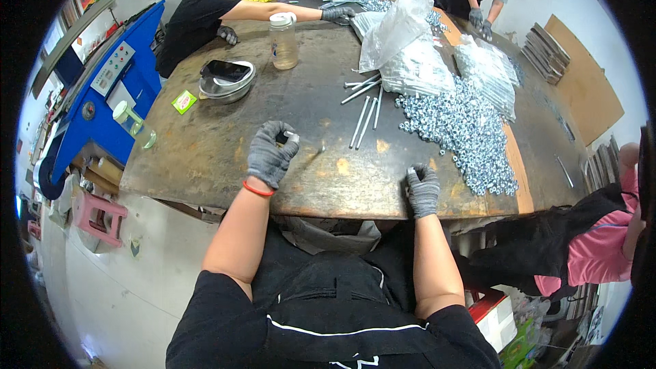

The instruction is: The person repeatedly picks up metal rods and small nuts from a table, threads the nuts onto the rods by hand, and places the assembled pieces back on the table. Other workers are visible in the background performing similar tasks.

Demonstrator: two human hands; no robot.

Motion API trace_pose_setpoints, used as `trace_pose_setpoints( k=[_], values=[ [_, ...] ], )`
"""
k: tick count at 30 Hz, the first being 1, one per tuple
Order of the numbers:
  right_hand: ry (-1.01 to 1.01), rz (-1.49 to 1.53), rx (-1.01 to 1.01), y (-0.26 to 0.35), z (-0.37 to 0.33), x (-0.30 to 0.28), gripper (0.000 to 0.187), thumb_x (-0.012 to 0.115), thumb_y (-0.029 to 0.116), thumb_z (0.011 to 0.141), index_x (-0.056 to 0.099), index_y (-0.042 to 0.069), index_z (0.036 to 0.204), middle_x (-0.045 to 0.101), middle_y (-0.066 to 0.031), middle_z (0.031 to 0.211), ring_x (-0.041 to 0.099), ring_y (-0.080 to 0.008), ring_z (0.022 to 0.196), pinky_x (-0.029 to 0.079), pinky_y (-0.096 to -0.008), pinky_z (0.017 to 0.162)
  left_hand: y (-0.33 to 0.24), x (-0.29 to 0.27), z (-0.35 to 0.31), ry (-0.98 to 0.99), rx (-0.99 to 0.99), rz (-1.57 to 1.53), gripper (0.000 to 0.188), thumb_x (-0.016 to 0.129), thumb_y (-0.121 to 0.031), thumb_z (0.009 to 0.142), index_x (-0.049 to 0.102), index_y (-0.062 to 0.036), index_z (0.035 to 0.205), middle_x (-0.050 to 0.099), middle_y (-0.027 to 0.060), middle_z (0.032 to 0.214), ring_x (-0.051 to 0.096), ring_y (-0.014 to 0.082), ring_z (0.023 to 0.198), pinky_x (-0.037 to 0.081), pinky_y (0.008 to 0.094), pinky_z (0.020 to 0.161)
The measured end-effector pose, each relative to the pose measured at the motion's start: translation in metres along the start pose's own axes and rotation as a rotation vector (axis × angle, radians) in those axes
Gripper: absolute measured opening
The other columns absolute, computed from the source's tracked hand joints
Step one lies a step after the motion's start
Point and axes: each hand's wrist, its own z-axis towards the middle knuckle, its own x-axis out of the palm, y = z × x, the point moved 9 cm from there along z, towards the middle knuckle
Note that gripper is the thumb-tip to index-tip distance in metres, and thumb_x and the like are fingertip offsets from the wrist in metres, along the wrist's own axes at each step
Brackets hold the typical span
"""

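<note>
Over the near part of the table my left hand (272,155), in a grey knit glove, is curled with thumb and forefinger close together. What it holds, if anything, I cannot make out. A small blurred grey piece (322,148) shows just right of its fingertips. My right hand (424,190), gloved alike, is closed near the table's front edge; its contents are hidden. Ahead of it spreads a heap of shiny metal nuts (465,133). Several long metal bolts (365,119) lie loose between my hands and farther off. Behind them sit clear plastic bags of bolts (417,72).
On the table (198,171) at left are a metal bowl (225,92) with a phone (227,70) on it, a green packet (184,102) and bottles (283,44) (134,125). Co-workers' gloved hands (337,15) (482,24) work at the far side; a person in pink (601,249) is close right.
</note>
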Motion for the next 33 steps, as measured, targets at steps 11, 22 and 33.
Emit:
trace_pose_setpoints(
  k=[11,22,33],
  values=[
    [0.272,0.476,0.093,0.116,-0.097,0.024,0.019,0.065,0.008,0.083,0.062,0.004,0.100,0.061,-0.0012,0.084,0.054,-0.0088,0.075,0.046,-0.0242,0.069,-0.047,0.090,-0.074,0.307,0.034,-0.529,0.019,0.056,-0.014,0.090,0.061,-0.0072,0.107,0.064,0.0048,0.098,0.059,0.0176,0.086,0.047,0.0288,0.079],
    [0.551,0.607,0.240,0.137,-0.135,0.012,0.013,0.062,0.010,0.086,0.062,0.003,0.097,0.061,-0.0011,0.078,0.054,-0.0073,0.066,0.046,-0.0236,0.061,-0.068,0.114,-0.156,0.816,0.040,-0.105,0.028,0.048,-0.023,0.092,0.061,-0.0025,0.106,0.063,0.0156,0.089,0.058,0.0269,0.082,0.045,0.0351,0.077],
    [0.652,0.019,-0.471,0.195,-0.126,-0.005,0.019,0.066,0.016,0.080,0.064,0.005,0.095,0.062,-0.0137,0.085,0.061,-0.0300,0.083,0.049,-0.0367,0.075,-0.065,0.117,-0.169,1.026,-0.099,-0.142,0.028,0.048,-0.024,0.093,0.061,-0.0016,0.102,0.063,0.0150,0.092,0.057,0.0287,0.087,0.045,0.0371,0.080]
  ],
)
